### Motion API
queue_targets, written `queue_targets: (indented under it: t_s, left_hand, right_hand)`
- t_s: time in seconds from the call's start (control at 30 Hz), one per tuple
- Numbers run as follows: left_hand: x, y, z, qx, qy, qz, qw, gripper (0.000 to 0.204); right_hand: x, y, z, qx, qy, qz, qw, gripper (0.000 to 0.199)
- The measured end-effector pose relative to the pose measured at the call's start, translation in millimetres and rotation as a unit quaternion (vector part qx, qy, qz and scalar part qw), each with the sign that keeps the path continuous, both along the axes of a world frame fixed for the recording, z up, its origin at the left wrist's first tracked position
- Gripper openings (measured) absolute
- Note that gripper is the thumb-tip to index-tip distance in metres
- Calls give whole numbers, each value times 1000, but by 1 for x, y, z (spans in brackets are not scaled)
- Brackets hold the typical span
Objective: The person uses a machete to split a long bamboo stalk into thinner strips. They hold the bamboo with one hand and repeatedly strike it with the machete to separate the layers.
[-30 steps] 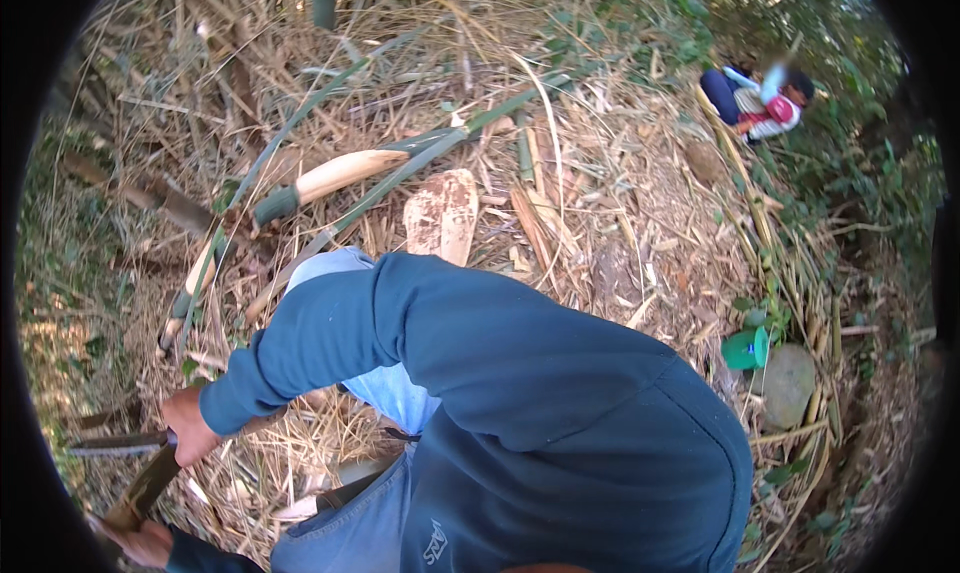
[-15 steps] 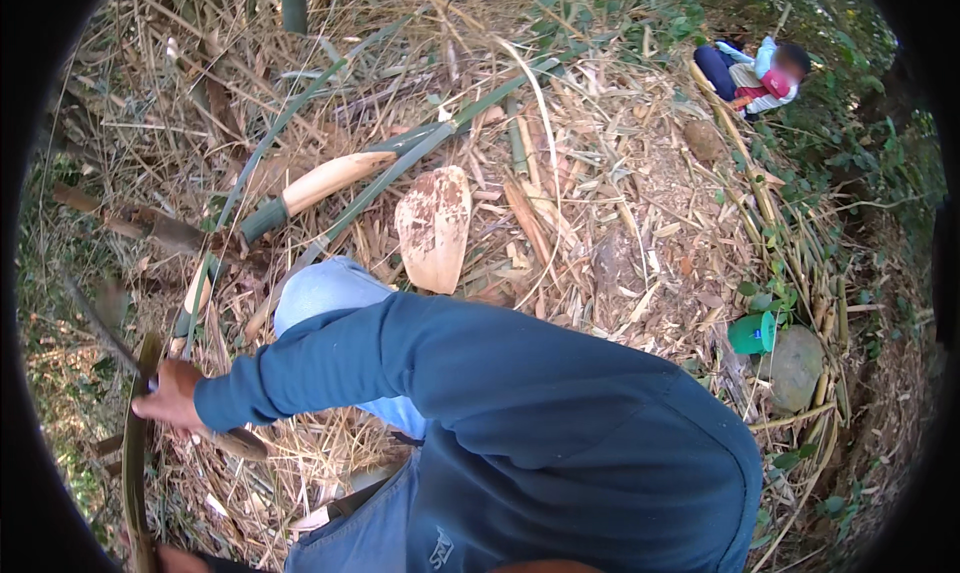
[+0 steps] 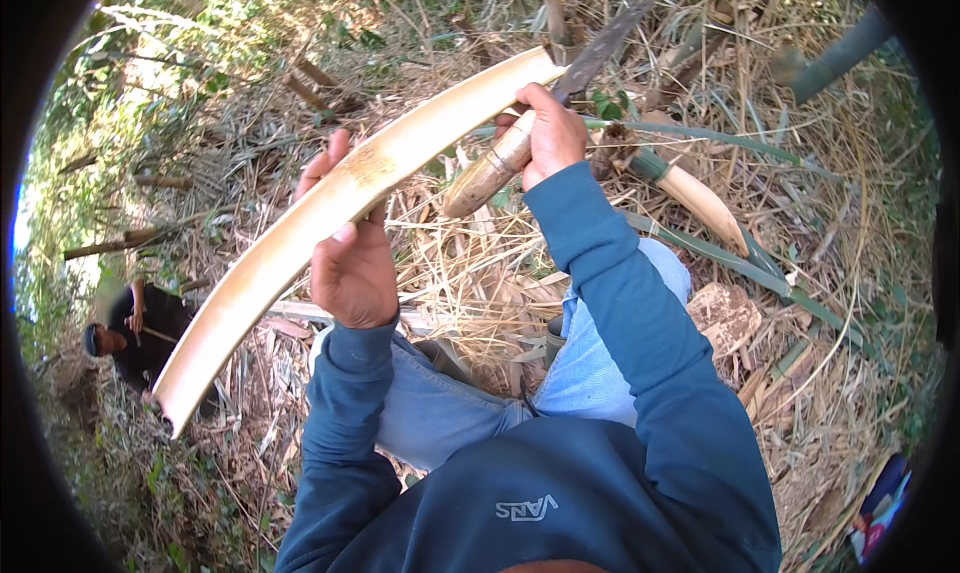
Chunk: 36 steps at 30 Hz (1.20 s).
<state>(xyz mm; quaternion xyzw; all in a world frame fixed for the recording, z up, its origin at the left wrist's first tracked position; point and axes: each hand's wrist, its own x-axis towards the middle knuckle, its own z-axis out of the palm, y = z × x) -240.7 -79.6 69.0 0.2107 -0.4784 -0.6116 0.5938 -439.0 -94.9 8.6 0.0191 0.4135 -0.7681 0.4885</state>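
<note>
A long split bamboo strip point(image 3: 270, 248) slants across my front, its pale hollow inner face up and a brownish node mark near its middle. My left hand point(image 3: 357, 268) supports it from below, thumb at the near edge and fingertips showing past the far edge. In my right hand point(image 3: 553, 138) is a machete with a dark blade point(image 3: 605, 48) pointing up and away to the right. Its wooden handle point(image 3: 490, 173) sticks out toward the lower left. The strip's far end lies beside my right fingers; whether they touch it I cannot tell.
A partly peeled bamboo pole point(image 3: 700, 205) lies on the right among chips and dry straw. A flat pale wood piece point(image 3: 722, 318) is near my knee. Cut stumps point(image 3: 307, 88) stand ahead to the left. A person in dark clothes point(image 3: 150, 328) is at far left.
The view has swung left, so the peeled pole now appears on the right. The bamboo strip, upright at the left edge before, now lies slanted before me, hollow face showing. Both hands are in full view.
</note>
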Motion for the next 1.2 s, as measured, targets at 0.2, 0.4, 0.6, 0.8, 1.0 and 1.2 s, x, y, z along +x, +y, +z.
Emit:
queue_targets:
  t_s: [0.2,0.4,0.6,0.8,1.0,1.2]
  left_hand:
    - [13,19,-15,190,-12,-12,982,65]
    - [27,51,16,132,-392,-131,901,52]
    - [23,-9,17,-344,-712,127,598,75]
    - [64,-35,9,-39,-682,19,730,73]
    - [94,-36,12,23,-687,63,724,55]
    - [144,-14,2,151,-581,73,796,48]
  right_hand:
    - [-1,-12,-2,-3,32,-46,998,16]
    - [12,-20,0,-21,121,-49,991,10]
    - [23,-21,7,-55,137,-42,988,11]
    - [25,-16,23,-73,212,94,970,23]
    - [26,1,-1,-43,570,190,798,20]
    - [79,39,13,-52,760,318,565,23]
